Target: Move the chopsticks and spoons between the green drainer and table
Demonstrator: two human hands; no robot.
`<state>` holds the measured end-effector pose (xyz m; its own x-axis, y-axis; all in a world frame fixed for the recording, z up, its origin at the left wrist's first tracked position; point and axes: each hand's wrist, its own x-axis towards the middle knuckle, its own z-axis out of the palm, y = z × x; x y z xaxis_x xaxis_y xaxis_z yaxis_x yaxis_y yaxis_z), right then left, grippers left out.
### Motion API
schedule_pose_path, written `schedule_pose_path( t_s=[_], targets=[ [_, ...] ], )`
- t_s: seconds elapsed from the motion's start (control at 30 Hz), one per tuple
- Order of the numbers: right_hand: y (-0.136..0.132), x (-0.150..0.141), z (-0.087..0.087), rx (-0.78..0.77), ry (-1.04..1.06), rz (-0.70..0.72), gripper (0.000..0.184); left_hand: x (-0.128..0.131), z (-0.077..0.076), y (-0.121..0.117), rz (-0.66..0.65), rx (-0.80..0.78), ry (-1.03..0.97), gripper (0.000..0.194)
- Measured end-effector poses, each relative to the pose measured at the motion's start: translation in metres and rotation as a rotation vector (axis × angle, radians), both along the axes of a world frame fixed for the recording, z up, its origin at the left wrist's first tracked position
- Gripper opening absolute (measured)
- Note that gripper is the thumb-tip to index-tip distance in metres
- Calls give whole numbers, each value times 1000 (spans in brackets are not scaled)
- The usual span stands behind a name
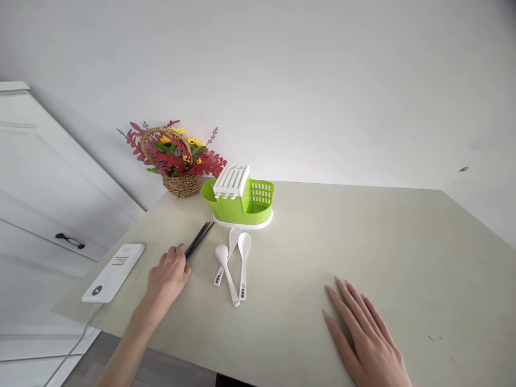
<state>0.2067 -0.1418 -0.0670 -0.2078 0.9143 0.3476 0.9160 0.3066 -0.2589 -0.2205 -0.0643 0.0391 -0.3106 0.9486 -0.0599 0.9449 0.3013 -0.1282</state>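
Observation:
My left hand (169, 271) is closed around the near ends of several black chopsticks (199, 239), which point away toward the back of the table. Just right of them lie three white spoons (243, 255), two of them crossing, with labels on some handles. Flat on the table at the right, my right hand (368, 336) has its fingers stretched out and holds nothing. Beyond the spoons stands a green utensil caddy (237, 208) with a white slotted top (232, 181), small hooks and a white base.
A woven basket of artificial flowers (182, 185) stands behind the caddy, near the wall. On the left of the table lies a white power strip-like device (115, 271) with a cable (83, 336). A white cabinet (36, 188) borders the table's left side.

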Motion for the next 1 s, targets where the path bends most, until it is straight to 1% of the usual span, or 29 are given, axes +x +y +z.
schedule_pose_path(
  t_s=[0.1, 0.2, 0.3, 0.47, 0.57, 0.67, 0.73, 0.8, 0.83, 0.9, 1.0],
  targets=[
    [0, 0, -1, 4, -2, 4, 67, -3, -11, -1, -32, 35, 16, 55],
    [0, 0, 0, 8, 8, 7, 67, -4, -20, -2, -49, 70, 38, 64],
    [-2, -3, 3, -2, 33, -16, 64, -5, -22, -5, -18, 91, 28, 67],
    [-3, -6, 8, 17, 35, -25, 62, -9, -21, -12, -3, 138, -38, 56],
    [-2, -6, 7, 20, 24, -26, 62, -9, -19, -19, 16, 266, -101, 46],
    [-1, -5, 4, 38, 25, -26, 61, -2, -15, -27, 75, 529, -141, 41],
    [0, -4, 1, 57, 34, -23, 62, 8, -9, -32, 110, 689, -200, 38],
    [0, -3, -1, 66, 32, -15, 62, 23, -1, -36, 126, 747, -309, 32],
    [0, -3, -1, 67, 28, -11, 62, 33, 3, -38, 121, 734, -386, 30],
    [0, -2, -1, 52, 16, -10, 62, 58, 9, -40, 69, 686, -574, 30],
    [1, -2, 0, 40, 14, -10, 63, 103, 11, -37, -72, 519, -947, 37]
  ],
)
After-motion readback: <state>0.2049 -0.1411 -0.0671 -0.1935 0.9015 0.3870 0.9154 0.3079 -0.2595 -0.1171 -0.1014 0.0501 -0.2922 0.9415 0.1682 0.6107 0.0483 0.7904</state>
